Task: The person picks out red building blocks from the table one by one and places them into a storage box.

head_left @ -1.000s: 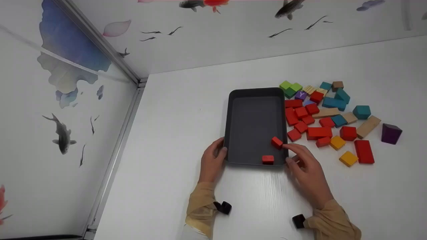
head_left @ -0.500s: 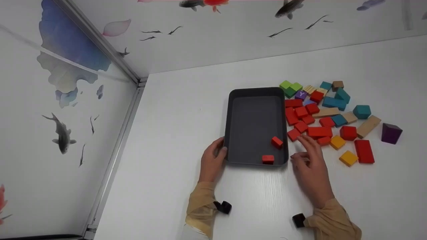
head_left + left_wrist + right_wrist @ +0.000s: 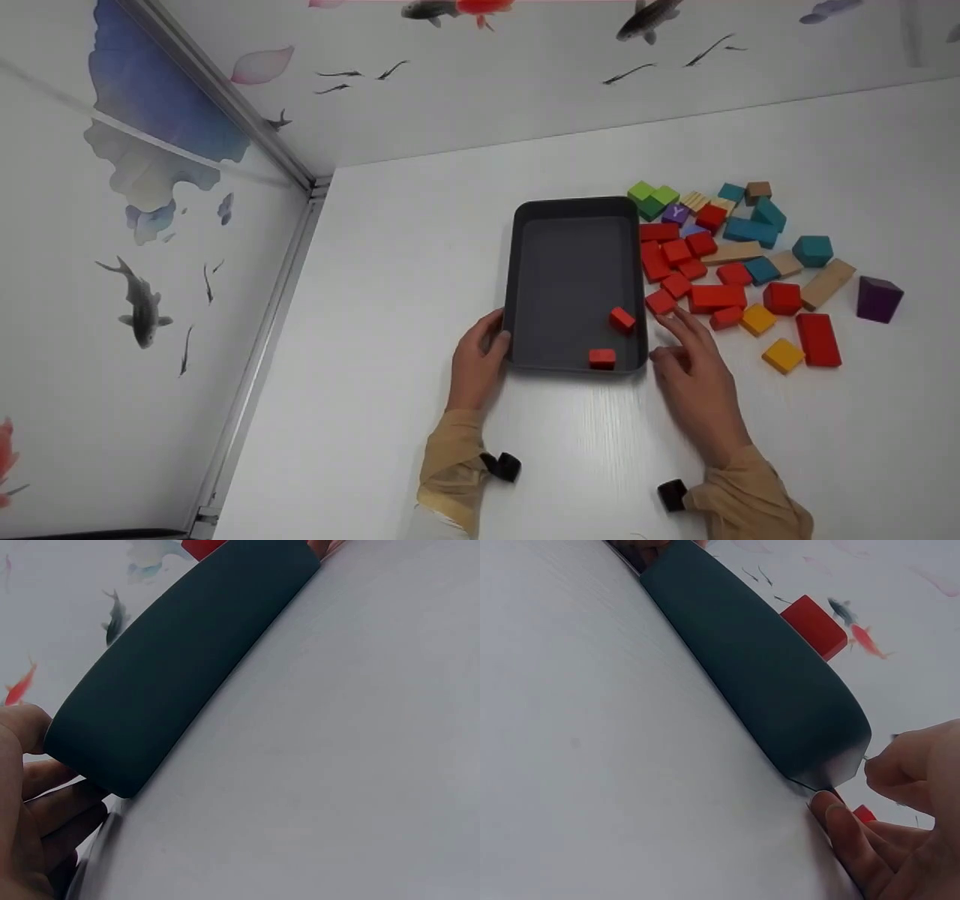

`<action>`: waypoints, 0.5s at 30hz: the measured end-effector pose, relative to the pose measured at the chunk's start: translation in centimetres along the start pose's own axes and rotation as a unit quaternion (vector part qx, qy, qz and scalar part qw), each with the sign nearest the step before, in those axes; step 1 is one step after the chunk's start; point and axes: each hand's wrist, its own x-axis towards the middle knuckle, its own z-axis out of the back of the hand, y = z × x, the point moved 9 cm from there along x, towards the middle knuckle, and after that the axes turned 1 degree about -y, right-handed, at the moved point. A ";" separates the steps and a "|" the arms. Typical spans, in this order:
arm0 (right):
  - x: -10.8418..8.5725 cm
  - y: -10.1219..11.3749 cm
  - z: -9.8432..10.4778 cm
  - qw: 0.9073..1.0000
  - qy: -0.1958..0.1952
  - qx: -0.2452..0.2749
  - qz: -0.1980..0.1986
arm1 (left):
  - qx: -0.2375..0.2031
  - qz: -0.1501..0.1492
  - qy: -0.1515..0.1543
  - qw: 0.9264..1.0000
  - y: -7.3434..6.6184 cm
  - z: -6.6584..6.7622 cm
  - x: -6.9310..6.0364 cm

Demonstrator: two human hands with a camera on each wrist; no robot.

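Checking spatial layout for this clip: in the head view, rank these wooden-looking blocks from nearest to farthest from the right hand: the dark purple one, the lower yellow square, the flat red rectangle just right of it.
From the right hand:
1. Lower yellow square block: to the hand's right.
2. Flat red rectangular block: just beyond the yellow.
3. Dark purple block: farthest right, standing apart.

Right fingers (image 3: 849,836) just beside a dark tray (image 3: 757,675), red block (image 3: 814,626) beyond its wall
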 end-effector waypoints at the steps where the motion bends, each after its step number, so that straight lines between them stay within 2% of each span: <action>1: 0.0 0.0 0.0 1.000 0.000 0.000 0.002 | 0.000 0.001 0.000 1.000 0.0 0.0 0.0; 4: 0.1 0.1 0.0 1.000 0.005 -0.003 0.004 | -0.005 0.001 0.000 1.000 0.8 -0.2 0.2; 9: 0.4 0.0 -0.3 1.000 0.026 -0.004 -0.004 | -0.007 -0.001 -0.001 1.000 3.2 -0.8 1.0; 15: 0.4 -0.4 -0.5 0.999 0.044 0.003 -0.027 | -0.002 -0.009 -0.006 1.000 3.5 -0.8 1.1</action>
